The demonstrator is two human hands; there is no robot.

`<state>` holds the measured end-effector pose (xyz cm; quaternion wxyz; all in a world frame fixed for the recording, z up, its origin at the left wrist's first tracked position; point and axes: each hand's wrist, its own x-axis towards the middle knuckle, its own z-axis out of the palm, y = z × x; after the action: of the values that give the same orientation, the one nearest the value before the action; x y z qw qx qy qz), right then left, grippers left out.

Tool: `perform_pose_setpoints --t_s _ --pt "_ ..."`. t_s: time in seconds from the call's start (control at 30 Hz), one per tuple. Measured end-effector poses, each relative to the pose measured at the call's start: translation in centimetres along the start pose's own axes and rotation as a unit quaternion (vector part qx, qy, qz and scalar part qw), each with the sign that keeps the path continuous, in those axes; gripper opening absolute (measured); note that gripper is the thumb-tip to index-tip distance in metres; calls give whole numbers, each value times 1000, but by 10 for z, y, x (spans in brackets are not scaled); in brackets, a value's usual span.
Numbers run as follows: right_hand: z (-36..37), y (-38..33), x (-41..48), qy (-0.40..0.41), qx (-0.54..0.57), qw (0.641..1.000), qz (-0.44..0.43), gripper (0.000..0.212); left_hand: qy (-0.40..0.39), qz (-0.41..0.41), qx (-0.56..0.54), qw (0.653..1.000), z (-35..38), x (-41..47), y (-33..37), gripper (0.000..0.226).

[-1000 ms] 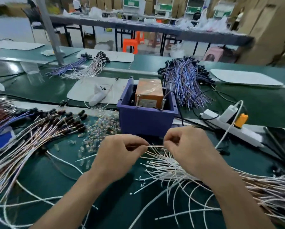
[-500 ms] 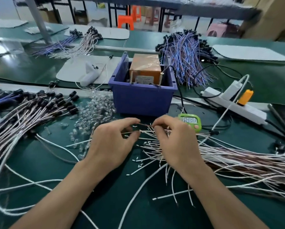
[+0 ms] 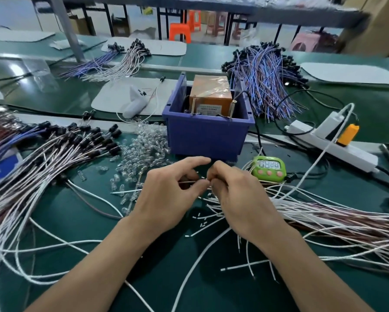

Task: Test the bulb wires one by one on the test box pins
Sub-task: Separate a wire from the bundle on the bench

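The test box (image 3: 210, 95) is an orange block wrapped in film, standing in a blue bin (image 3: 205, 134) with two upright metal pins (image 3: 232, 108) at its front. My left hand (image 3: 166, 199) and my right hand (image 3: 238, 199) meet just in front of the bin. Both pinch the same thin wire end (image 3: 189, 181) between thumb and fingers. A fan of white and brown wires (image 3: 324, 217) runs off to the right from under my right hand.
Clear small bulbs (image 3: 141, 152) lie heaped left of the bin. Wires with black caps (image 3: 60, 149) spread at the left. A green timer (image 3: 269, 168) and a white power strip (image 3: 330, 140) lie to the right. Blue and purple wire bundles (image 3: 265, 75) lie behind.
My head has tilted down and the bin has moved up in view. Both hands have dropped lower onto the wire pile, still pinching a wire between them.
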<state>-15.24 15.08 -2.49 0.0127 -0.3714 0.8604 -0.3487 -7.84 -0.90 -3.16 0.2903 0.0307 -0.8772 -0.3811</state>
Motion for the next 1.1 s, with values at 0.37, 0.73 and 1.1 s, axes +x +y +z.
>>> perform_pose_setpoints --t_s 0.37,0.73,1.1 --pt "-41 14 1 188 -162 968 49 14 119 -48 153 980 -10 7 -11 15" --pt "-11 -4 -6 78 -43 996 -12 16 65 153 86 982 8 -1 1 15" --pt "-22 5 -3 181 -36 982 30 14 143 -114 9 983 -11 9 -7 21"
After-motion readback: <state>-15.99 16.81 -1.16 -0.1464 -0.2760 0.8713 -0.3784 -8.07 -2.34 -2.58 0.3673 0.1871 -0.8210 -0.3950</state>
